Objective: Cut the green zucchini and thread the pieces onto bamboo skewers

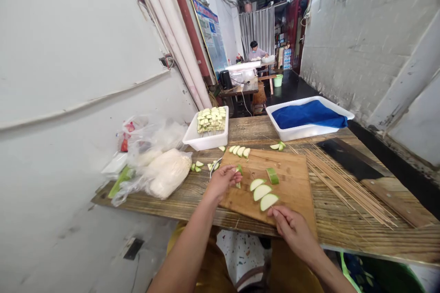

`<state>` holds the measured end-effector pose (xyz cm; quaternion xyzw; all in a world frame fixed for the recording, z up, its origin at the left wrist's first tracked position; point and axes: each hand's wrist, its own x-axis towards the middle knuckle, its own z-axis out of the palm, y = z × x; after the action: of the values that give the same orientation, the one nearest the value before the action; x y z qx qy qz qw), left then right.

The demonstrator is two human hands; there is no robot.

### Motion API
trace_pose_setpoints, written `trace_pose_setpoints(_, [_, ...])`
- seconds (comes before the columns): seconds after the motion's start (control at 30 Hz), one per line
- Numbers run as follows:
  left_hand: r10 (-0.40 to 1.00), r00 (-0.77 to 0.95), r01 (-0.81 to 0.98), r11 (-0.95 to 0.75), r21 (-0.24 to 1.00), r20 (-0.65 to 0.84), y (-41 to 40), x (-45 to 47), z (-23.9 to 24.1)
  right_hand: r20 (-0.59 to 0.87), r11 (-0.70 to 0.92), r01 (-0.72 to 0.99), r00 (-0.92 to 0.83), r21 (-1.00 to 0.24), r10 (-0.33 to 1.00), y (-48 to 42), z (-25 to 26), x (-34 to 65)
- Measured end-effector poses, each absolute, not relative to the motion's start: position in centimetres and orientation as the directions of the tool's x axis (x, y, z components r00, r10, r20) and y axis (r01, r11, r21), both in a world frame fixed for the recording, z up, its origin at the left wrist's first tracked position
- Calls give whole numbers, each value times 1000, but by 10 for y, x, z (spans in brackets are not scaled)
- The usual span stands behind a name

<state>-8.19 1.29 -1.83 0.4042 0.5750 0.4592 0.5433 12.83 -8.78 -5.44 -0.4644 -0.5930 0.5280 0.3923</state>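
A wooden cutting board point(292, 183) lies on the plank table. On it sit three pale green vegetable slices point(263, 191) and a darker green piece point(272, 176). My left hand point(223, 181) rests at the board's left edge, its fingers pinched on a small green piece point(238, 170). At the board's near edge my right hand point(290, 226) has its fingers curled, the fingertips touching the nearest slice point(268, 201). More slices point(239, 150) lie along the board's far edge.
A white tub of skewered slices point(208, 129) stands behind the board, and a white tray with a blue cloth point(309, 116) at the back right. Bamboo skewers point(343, 183) and a cleaver point(364, 171) lie to the right. Plastic bags point(158, 165) sit left. A person works far down the corridor.
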Motion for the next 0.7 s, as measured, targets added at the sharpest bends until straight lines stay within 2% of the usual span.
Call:
trace_pose_setpoints(0.07, [945,-36,-317,298,901,-325,10,-82,-14,-6,38,149,-282,-988,959,-90,-53,126])
trace_pose_setpoints(0.17, [928,29,-451,344,823,-371,7,-84,-9,-11,39,144,-330,-989,944,-94,-51,121])
trace_pose_setpoints(0.7, [909,25,-435,384,814,-415,2,-90,-6,-61,-14,130,-362,-991,930,-98,-50,113])
